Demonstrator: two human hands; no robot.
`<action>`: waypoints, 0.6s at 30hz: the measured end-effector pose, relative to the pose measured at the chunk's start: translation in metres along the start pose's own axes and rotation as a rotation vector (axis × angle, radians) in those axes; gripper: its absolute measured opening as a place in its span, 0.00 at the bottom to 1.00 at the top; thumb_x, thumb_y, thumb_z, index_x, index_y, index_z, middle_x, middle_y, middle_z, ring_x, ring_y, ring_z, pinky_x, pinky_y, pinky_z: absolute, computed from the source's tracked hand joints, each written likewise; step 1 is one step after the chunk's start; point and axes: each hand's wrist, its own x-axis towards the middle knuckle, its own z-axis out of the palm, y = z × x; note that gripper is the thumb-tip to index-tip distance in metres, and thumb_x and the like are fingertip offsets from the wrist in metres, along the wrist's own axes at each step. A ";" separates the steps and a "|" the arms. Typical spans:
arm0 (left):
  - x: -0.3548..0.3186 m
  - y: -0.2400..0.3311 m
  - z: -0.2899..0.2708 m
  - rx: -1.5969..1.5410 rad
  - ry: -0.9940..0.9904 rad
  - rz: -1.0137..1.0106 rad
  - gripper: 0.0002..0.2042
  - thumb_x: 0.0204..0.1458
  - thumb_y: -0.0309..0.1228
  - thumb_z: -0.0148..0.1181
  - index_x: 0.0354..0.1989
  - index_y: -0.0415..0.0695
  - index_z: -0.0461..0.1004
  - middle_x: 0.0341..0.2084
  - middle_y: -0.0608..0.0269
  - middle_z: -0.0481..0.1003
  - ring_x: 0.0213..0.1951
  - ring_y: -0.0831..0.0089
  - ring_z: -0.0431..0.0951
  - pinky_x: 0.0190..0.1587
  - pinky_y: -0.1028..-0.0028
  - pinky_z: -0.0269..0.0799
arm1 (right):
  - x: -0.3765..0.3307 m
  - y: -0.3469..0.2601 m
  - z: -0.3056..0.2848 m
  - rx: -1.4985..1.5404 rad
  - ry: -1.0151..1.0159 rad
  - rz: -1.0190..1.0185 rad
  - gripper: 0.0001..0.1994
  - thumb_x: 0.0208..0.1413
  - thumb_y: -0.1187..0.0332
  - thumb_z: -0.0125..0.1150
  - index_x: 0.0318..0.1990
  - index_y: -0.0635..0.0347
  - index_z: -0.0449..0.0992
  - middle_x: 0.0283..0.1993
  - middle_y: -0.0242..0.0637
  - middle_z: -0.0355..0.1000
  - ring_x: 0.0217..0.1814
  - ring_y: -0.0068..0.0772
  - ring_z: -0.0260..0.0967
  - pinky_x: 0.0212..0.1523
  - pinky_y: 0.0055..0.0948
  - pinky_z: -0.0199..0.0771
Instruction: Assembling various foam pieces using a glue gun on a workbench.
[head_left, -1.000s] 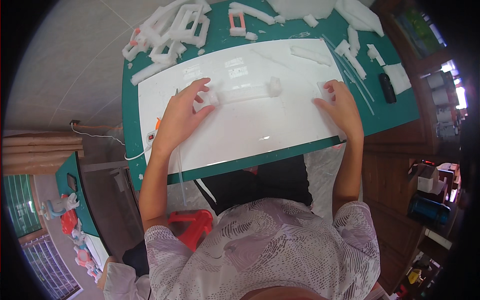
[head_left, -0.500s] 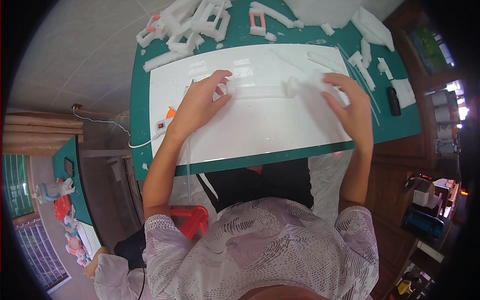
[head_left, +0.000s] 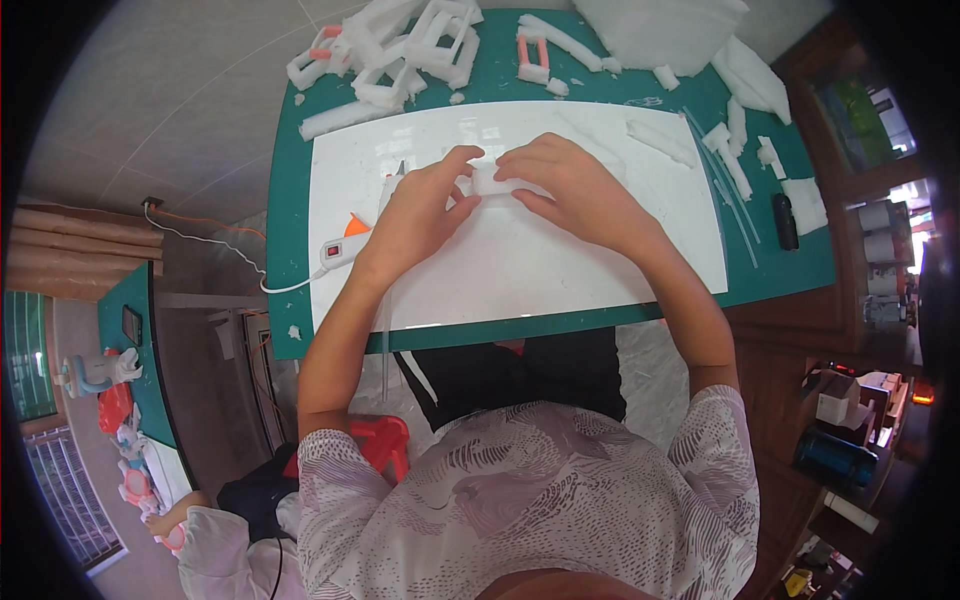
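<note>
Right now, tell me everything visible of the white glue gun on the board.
The white glue gun lies on the glossy white board, its smooth, plastic-looking handle pointing left. The handle bears a red switch; an orange part shows beside it. A white cord leaves its end. The left forearm and wrist hide the rest; contact is unclear.

White foam strip (head_left: 486,181) mostly hidden behind R hand (head_left: 565,185); can't tell if they touch. Same w/ L hand (head_left: 428,205), contact unclear. White switch box (head_left: 341,252) partly hidden by L forearm (head_left: 345,325). Foam pile (head_left: 372,40) & big foam sheet (head_left: 665,30) cut off at view's far edge. Red stool (head_left: 385,440) partly covered by L sleeve (head_left: 342,475). Co-worker (head_left: 225,550), near L, cut off by near edge. Yellow item (head_left: 798,582), near R, too small to ID.
</note>
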 end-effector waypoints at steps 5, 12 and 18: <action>0.000 0.000 -0.001 0.026 -0.005 0.005 0.24 0.51 0.25 0.64 0.57 0.48 0.67 0.44 0.54 0.78 0.35 0.68 0.81 0.40 0.72 0.76 | 0.001 0.001 0.002 0.024 0.015 0.016 0.10 0.52 0.73 0.62 0.43 0.59 0.78 0.49 0.37 0.75 0.53 0.40 0.68 0.55 0.35 0.69; -0.001 0.004 -0.001 0.001 -0.015 -0.001 0.22 0.51 0.24 0.63 0.56 0.49 0.68 0.44 0.54 0.78 0.37 0.66 0.82 0.42 0.70 0.76 | 0.002 0.001 0.005 0.022 0.010 0.009 0.11 0.52 0.73 0.63 0.44 0.60 0.79 0.49 0.37 0.75 0.53 0.39 0.68 0.55 0.34 0.69; -0.003 0.002 0.003 0.013 0.033 0.055 0.14 0.51 0.24 0.62 0.46 0.44 0.69 0.41 0.56 0.78 0.38 0.63 0.82 0.40 0.70 0.76 | 0.003 0.001 0.006 0.020 0.024 -0.021 0.11 0.52 0.74 0.63 0.44 0.60 0.78 0.49 0.37 0.75 0.54 0.39 0.67 0.56 0.34 0.69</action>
